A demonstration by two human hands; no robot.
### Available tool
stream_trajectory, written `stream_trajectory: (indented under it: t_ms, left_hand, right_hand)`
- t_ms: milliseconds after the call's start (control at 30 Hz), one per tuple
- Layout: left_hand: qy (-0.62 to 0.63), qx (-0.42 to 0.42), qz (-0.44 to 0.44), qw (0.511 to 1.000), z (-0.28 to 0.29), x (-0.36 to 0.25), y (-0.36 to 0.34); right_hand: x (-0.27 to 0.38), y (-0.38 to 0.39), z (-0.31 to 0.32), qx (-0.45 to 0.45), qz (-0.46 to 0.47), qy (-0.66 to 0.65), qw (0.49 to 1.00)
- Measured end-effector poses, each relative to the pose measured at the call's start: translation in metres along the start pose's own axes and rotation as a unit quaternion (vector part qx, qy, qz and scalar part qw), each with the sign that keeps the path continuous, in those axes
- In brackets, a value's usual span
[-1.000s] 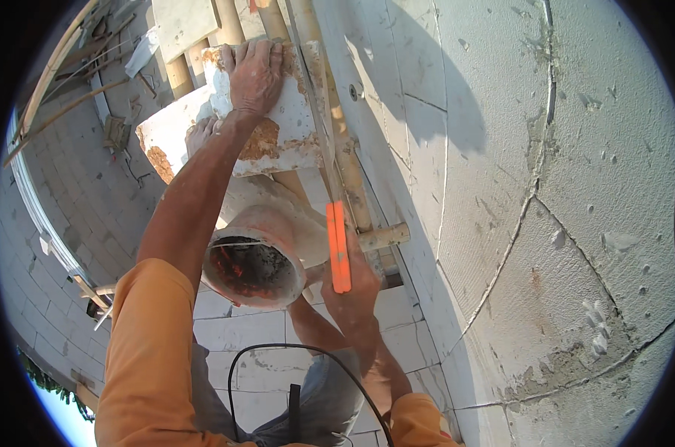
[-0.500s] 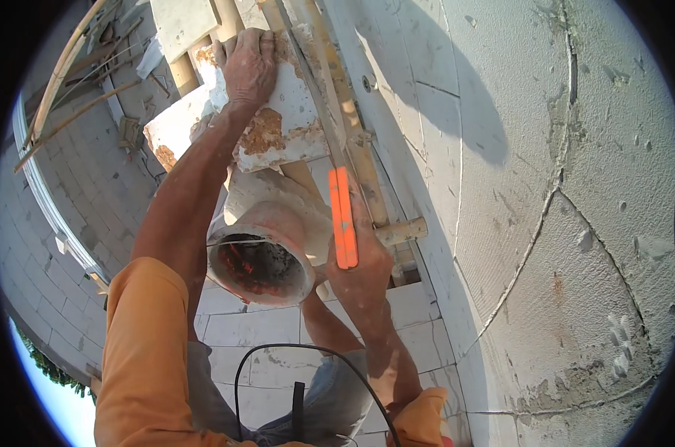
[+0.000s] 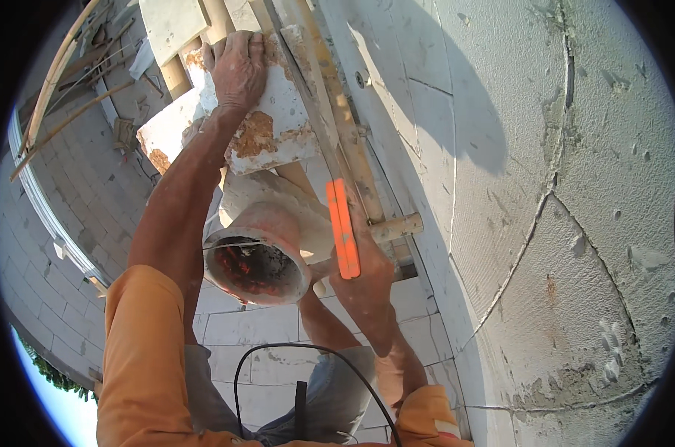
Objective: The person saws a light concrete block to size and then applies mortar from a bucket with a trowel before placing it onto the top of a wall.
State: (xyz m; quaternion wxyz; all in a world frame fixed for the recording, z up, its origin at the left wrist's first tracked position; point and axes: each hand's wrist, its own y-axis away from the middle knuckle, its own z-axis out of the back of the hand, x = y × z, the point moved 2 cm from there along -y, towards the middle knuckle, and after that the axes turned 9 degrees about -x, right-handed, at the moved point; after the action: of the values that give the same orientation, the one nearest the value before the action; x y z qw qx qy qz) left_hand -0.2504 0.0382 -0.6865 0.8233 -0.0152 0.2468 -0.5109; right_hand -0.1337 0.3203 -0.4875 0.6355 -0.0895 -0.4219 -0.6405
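While its thin metal blade slants across the patchy white block (image 3: 285, 104) close to the block's right edge, the saw (image 3: 343, 229) points away from the person, its bright orange handle at the near end. Whether the blade sits in a cut cannot be told. The right hand (image 3: 363, 261) grasps this handle, the fingers wrapped around it and partly hidden beneath. The left hand (image 3: 237, 71) lies on top of the block, its fingers bent at the far edge; their tips are hard to see, so I cannot tell whether they grip or only press. The block is streaked with brown patches and rests above bamboo poles (image 3: 361, 182).

Nearer the person, below the block, a round bucket (image 3: 257, 267) tips its mouth toward the camera, the inside crusted grey and reddish, with a thin wire handle across the rim. A pale board (image 3: 172, 26) lies beyond the block. On the right rises a light grey wall (image 3: 494, 246) with rough joint lines. Closer in, a black cable (image 3: 293, 346) loops over jeans (image 3: 330, 380), and orange sleeves (image 3: 142, 350) cover the upper arms.
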Motion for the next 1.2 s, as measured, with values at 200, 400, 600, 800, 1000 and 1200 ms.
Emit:
stream_trajectory:
  t_ms: [200,400,600,800,1000,1200]
  left_hand:
    - [0.026,-0.016,-0.011,0.999,-0.005,-0.012,0.000]
    - [0.007,-0.013,0.006,1.000,-0.003,0.005,-0.012]
    - [0.015,-0.017,-0.004,1.000,-0.006,-0.010,-0.002]
    - [-0.006,-0.024,-0.006,1.000,-0.003,0.005,0.003]
    - [0.010,-0.026,-0.021,0.999,-0.007,-0.009,0.000]
    - [0.013,-0.019,-0.015,1.000,-0.007,0.002,0.005]
  right_hand:
    - [0.026,0.042,0.063,0.037,-0.025,0.006,0.999]
    - [0.025,-0.028,0.000,0.045,-0.040,0.059,0.996]
    - [0.016,0.052,0.063,-0.005,-0.020,0.003,1.000]
    - [0.034,-0.044,0.007,0.040,-0.026,0.030,0.998]
    - [0.004,0.058,0.064,-0.005,0.025,0.033,0.999]
    - [0.022,-0.032,0.005,0.003,-0.012,0.025,1.000]
